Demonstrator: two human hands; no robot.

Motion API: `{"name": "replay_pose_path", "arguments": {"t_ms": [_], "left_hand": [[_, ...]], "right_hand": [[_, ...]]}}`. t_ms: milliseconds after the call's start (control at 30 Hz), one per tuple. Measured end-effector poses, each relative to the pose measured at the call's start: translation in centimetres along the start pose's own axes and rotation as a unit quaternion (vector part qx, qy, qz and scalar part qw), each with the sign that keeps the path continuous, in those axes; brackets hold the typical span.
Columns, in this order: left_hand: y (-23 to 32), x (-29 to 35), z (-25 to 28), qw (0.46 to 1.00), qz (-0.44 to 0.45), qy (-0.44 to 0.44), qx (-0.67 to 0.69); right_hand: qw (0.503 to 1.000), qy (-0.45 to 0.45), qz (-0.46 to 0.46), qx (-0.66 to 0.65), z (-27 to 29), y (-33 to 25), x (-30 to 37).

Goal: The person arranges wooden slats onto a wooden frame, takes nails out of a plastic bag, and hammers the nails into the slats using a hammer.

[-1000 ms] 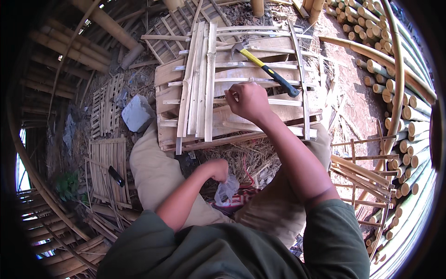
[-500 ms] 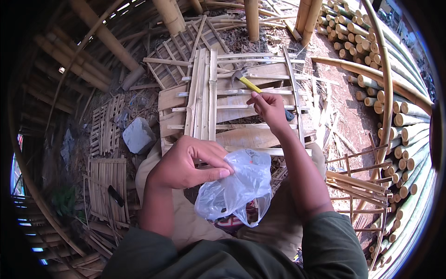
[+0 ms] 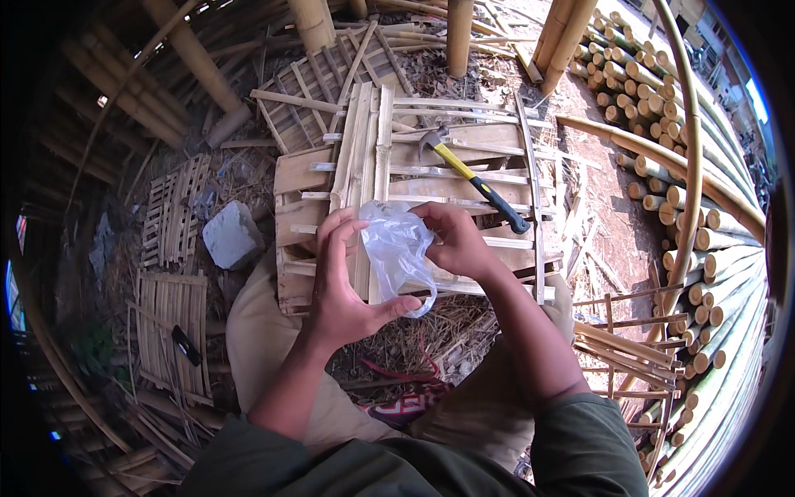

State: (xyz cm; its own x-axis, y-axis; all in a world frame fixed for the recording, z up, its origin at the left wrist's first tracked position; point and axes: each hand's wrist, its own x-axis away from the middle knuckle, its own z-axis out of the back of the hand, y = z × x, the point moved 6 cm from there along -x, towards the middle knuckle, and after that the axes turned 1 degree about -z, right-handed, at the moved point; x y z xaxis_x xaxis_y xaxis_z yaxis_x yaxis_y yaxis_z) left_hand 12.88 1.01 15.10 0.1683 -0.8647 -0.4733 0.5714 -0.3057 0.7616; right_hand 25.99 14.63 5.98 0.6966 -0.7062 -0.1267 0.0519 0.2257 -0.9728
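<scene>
A crumpled translucent plastic bag (image 3: 396, 248) is between my hands, over the near part of the bamboo slat panel (image 3: 497, 197). My right hand (image 3: 457, 240) has its fingers curled closed on the bag's right edge. On the other side, my left hand (image 3: 344, 282) has thumb and fingers spread wide, with the fingertips against the bag's left edge. A claw hammer (image 3: 472, 178) with a yellow and black handle lies across the slats, its head toward the far left. Split bamboo strips (image 3: 360, 157) run lengthwise over the panel's left part.
Stacked bamboo poles (image 3: 712, 273) fill the right side. A pale stone block (image 3: 233, 235) sits left of the panel, near smaller slat panels (image 3: 174, 323) and a dark object (image 3: 187, 345). Upright bamboo posts (image 3: 458, 41) stand at the back. A patterned red cloth (image 3: 406, 402) shows between my legs.
My right hand has let go of the hammer, which now lies on the slats, and has come to the bag. The bag has moved forward, and my left hand has spread its fingers.
</scene>
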Motion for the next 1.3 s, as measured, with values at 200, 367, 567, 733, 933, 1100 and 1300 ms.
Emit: {"name": "replay_pose_path", "arguments": {"t_ms": [200, 367, 567, 733, 933, 1100, 1300], "left_hand": [[-0.6, 0.4, -0.4, 0.969, -0.055, -0.029, -0.240], [-5.8, 1.9, -0.9, 0.942, 0.270, 0.016, 0.196], [-0.7, 1.0, -1.0, 0.996, 0.064, 0.006, -0.057], [-3.3, 1.1, -0.4, 0.975, 0.113, -0.037, -0.187], [-7.3, 2.4, -3.0, 0.822, 0.395, -0.037, 0.409], [-7.6, 2.8, -4.2, 0.701, 0.431, -0.016, 0.568], [-5.6, 1.1, -1.5, 0.983, 0.178, 0.046, -0.022]], "right_hand": [[0.979, 0.091, 0.169, 0.066, -0.5, -3.0, -0.2], [0.981, 0.175, 0.025, 0.082, 0.3, -0.6, 0.0], [0.981, 0.132, 0.064, 0.127, -1.5, -0.2, 0.4], [0.981, 0.089, 0.091, 0.147, -2.1, -1.8, 0.3], [0.970, 0.195, -0.059, 0.136, -0.9, 0.9, 0.4], [0.968, 0.177, -0.173, -0.038, -0.7, 3.4, 0.5], [0.974, 0.085, -0.078, -0.194, -2.7, -0.1, 0.2]]}}
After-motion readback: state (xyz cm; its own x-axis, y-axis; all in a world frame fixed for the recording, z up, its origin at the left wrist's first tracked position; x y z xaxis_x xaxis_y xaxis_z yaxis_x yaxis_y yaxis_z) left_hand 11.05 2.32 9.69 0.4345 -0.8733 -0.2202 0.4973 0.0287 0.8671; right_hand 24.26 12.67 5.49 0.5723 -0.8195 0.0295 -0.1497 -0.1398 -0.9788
